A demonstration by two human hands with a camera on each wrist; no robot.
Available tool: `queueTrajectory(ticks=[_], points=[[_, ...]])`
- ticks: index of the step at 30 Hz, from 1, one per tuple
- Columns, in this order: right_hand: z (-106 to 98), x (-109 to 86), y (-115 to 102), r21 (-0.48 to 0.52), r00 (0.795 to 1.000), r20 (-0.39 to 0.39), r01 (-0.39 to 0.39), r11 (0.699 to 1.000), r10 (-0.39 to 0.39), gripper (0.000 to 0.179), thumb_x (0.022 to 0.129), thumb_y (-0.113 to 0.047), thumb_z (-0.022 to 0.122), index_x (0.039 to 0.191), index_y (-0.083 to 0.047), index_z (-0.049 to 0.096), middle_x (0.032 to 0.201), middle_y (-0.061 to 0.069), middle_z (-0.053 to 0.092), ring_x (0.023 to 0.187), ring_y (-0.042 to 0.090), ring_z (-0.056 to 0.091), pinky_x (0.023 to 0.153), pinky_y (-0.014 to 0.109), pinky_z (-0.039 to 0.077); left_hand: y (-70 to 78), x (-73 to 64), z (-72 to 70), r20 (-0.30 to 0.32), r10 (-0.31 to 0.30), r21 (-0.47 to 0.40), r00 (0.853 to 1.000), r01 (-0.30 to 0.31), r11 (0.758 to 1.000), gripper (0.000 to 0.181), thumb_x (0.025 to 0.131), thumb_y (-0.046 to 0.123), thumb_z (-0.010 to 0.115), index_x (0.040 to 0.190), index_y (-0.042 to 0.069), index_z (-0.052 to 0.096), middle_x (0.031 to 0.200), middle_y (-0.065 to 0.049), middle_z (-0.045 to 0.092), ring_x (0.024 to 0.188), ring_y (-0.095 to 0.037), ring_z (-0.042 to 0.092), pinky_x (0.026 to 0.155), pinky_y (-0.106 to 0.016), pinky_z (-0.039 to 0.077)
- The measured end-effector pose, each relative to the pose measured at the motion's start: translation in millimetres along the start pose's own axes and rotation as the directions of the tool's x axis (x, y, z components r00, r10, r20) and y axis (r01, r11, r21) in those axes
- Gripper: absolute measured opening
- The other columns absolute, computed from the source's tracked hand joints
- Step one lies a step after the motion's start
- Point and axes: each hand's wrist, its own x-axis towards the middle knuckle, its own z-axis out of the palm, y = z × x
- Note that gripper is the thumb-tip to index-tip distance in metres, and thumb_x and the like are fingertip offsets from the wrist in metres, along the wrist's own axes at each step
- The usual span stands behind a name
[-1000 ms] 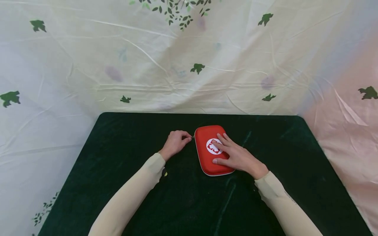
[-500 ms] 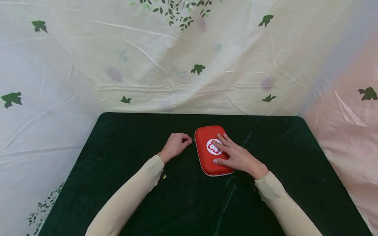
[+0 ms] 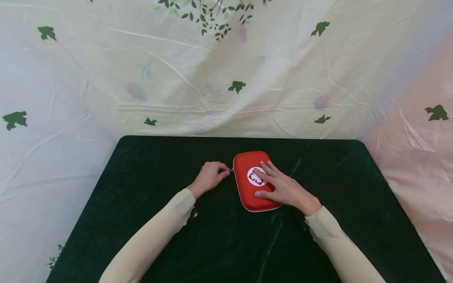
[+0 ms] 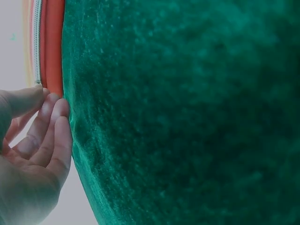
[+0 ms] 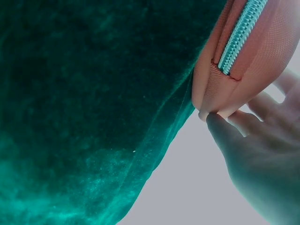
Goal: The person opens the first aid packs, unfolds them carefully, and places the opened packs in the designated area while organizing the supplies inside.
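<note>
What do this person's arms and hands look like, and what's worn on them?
Long cream sleeves: the left sleeve and right sleeve both end near the wrists. The left hand and right hand are bare, with no gloves or rings visible. A small dark item with a yellowish spot shows at the end of the left sleeve; I can't tell what it is.

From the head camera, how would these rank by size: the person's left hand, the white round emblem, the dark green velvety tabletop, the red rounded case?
1. Dark green velvety tabletop
2. Red rounded case
3. Person's left hand
4. White round emblem, partly covered
</note>
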Motion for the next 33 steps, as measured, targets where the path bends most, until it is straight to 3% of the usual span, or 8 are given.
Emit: queueTrajectory(ticks=[4,12,14,20,33], points=[[-2,1.0,-1,0.006,1.0,0.005,0.0,1.0,0.0,0.084,0.093,-0.065,0.065,0.161,-0.025,0.038,0.173,0.004,0.016,0.158,0.034,0.012,0.109,0.062,0.042,-5.2,1.9,1.4,0.02,0.008,0.027,1.0,-0.009,1.0,0.019,0.1,0.017,0.07,0.115,0.008,0.077,0.108,-0.007,0.074,0.09,-0.016,0.065,0.087,-0.037,0.057],[-2,0.9,-4,-0.004,1.0,0.002,-0.004,1.0,0.004,0.084,0.093,-0.064,0.066,0.161,-0.024,0.039,0.173,0.004,0.017,0.158,0.034,0.012,0.109,0.061,0.043,-35.8,9.8,16.8,0.01,0.057,-0.034,0.998,-0.057,0.998,0.017,0.099,0.02,0.072,0.113,0.013,0.078,0.102,-0.002,0.074,0.084,-0.015,0.064,0.082,-0.039,0.057],[-1,0.8,-4,-0.007,1.0,0.002,-0.005,1.0,0.005,0.084,0.093,-0.065,0.065,0.161,-0.024,0.039,0.173,0.004,0.017,0.158,0.034,0.012,0.109,0.061,0.043,-32.5,7.7,14.9,0.013,0.052,-0.04,0.999,-0.051,0.998,0.017,0.098,0.019,0.073,0.112,0.013,0.078,0.101,-0.001,0.073,0.084,-0.013,0.064,0.082,-0.04,0.057],[-1,-1.2,-6,0.01,1.0,0.003,-0.01,1.0,0.01,0.084,0.093,-0.064,0.065,0.161,-0.024,0.038,0.173,0.004,0.017,0.158,0.034,0.012,0.109,0.062,0.042,4.7,-7.9,-4.7,0.076,0.011,0.043,0.997,-0.014,0.999,0.018,0.099,0.015,0.071,0.115,0.009,0.076,0.105,-0.004,0.074,0.086,-0.011,0.065,0.084,-0.034,0.057],[4,-5.2,-12,0.026,1.0,-0.005,-0.021,0.999,0.021,0.085,0.093,-0.064,0.065,0.162,-0.024,0.037,0.173,0.003,0.016,0.158,0.034,0.01,0.111,0.063,0.04,7.0,-17.7,-3.6,0.103,0.04,0.088,0.994,-0.049,0.995,0.018,0.098,0.016,0.073,0.115,0.01,0.077,0.105,-0.003,0.074,0.084,-0.01,0.063,0.081,-0.031,0.056]])
